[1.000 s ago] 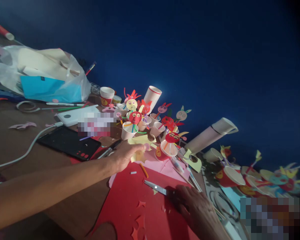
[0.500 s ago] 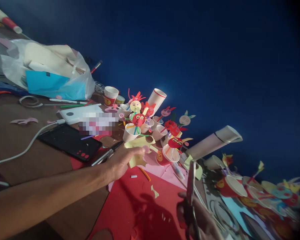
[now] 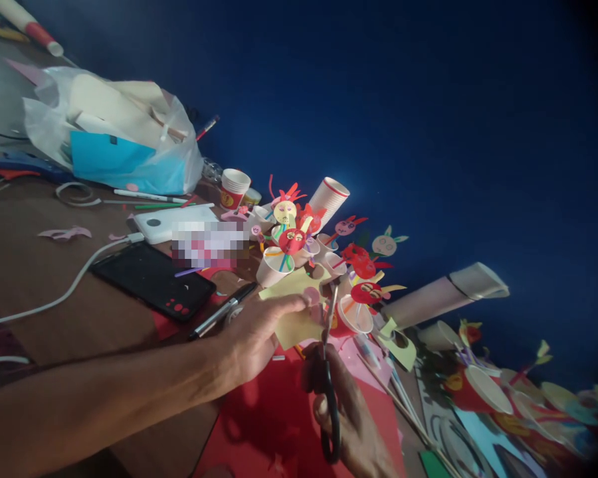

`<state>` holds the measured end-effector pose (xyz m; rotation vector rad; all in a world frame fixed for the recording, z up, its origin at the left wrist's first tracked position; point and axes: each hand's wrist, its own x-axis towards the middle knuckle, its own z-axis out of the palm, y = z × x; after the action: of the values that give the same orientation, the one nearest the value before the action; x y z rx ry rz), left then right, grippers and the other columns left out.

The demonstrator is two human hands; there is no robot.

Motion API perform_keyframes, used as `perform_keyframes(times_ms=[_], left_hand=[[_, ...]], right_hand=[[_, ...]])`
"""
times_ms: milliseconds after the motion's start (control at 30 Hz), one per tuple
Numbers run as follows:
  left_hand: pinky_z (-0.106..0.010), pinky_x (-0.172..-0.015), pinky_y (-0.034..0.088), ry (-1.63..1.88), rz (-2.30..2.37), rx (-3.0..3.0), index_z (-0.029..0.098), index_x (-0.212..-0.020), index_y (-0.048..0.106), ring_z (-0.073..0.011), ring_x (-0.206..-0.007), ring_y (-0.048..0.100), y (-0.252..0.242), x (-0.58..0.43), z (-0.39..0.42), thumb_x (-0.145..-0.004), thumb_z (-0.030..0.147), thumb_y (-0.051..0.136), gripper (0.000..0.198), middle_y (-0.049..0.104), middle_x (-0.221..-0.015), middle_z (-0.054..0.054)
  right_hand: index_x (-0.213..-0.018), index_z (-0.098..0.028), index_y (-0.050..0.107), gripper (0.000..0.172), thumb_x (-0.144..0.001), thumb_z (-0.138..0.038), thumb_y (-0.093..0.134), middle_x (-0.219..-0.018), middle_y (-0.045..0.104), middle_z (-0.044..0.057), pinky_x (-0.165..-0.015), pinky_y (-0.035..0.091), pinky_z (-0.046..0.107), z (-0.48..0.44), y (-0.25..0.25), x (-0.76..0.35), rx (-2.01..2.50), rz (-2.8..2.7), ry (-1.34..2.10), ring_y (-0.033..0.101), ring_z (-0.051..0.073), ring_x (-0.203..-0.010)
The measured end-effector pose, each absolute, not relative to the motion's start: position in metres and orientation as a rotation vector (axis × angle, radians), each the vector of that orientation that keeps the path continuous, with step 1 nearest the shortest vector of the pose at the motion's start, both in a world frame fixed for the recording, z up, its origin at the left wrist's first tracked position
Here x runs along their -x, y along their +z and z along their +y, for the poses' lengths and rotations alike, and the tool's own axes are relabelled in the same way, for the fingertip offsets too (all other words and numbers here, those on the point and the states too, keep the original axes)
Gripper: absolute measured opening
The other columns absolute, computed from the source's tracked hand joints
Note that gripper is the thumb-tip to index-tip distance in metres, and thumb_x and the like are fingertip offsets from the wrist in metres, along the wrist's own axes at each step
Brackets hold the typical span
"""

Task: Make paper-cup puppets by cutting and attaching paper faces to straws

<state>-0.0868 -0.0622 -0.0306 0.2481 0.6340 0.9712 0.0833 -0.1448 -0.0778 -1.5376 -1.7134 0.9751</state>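
My left hand (image 3: 259, 338) pinches a sheet of yellow paper (image 3: 289, 325) with cut-out edges, the thumb on top near a small pink paper disc (image 3: 311, 296). In my right hand (image 3: 343, 405) is a pair of scissors (image 3: 329, 372) with black handles, its blades pointing up at the right edge of the yellow paper. Whether the blades touch the paper I cannot tell. Red paper (image 3: 264, 418) lies beneath both hands. Just beyond stands a red and white paper cup (image 3: 353, 315) with a red paper face (image 3: 366, 293) on a straw.
Several paper cups with paper faces (image 3: 275, 267) stand behind the hands. At left lie a black phone (image 3: 149, 279), a white power bank (image 3: 174, 222) with its cable, and a pen (image 3: 224, 311). A plastic bag of paper (image 3: 124, 159) sits farther back. A paper roll (image 3: 438, 292) leans against the blue wall.
My right hand has brought the scissors up and left to the yellow paper. The left hand still grips the paper, and the whole view has shifted slightly.
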Motion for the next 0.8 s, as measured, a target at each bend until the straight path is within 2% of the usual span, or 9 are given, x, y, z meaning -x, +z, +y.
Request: perform_keyframes(times_ms=[133,267,533,800], left_hand=[[-0.026,-0.067,0.042,0.952,0.624,-0.265,0.012,-0.073,0.064,-0.0125,-0.061,0.057,-0.026,0.089,-0.066,-0.056,0.019,0.074,0.022,0.063,-0.065,0.000],[-0.027,-0.066,0.040,0.938,0.696,-0.290,0.012,-0.077,0.064,-0.0130,-0.060,0.056,-0.025,0.090,-0.068,-0.057,0.020,0.072,0.023,0.063,-0.066,-0.001],[-0.024,-0.052,0.037,0.883,0.660,-0.397,0.013,-0.084,0.065,-0.0136,-0.056,0.054,-0.033,0.089,-0.068,-0.063,0.030,0.071,0.028,0.061,-0.063,-0.002],[-0.021,-0.034,0.036,0.869,0.599,-0.518,0.017,-0.098,0.065,-0.0133,-0.052,0.050,-0.040,0.091,-0.069,-0.070,0.038,0.065,0.035,0.057,-0.073,-0.001]], right_hand=[[-0.117,-0.023,0.046,0.058,-0.077,-0.065,0.046,-0.088,0.059,0.005,-0.060,0.048,0.029,-0.139,-0.074,-0.070,1.478,-1.756,0.990,0.055,0.020,-0.073],[-0.110,-0.023,0.048,0.053,-0.079,-0.066,0.042,-0.077,0.057,0.003,-0.052,0.045,0.026,-0.134,-0.072,-0.059,1.392,-1.753,0.998,0.051,0.017,-0.064],[-0.099,-0.022,0.054,0.051,-0.079,-0.067,0.042,-0.072,0.056,0.003,-0.050,0.041,0.028,-0.128,-0.076,-0.049,1.249,-1.696,0.916,0.048,0.016,-0.058],[-0.088,-0.022,0.052,0.050,-0.081,-0.068,0.034,-0.074,0.054,0.003,-0.060,0.041,0.030,-0.128,-0.088,-0.055,1.298,-1.733,0.861,0.050,0.018,-0.067]])
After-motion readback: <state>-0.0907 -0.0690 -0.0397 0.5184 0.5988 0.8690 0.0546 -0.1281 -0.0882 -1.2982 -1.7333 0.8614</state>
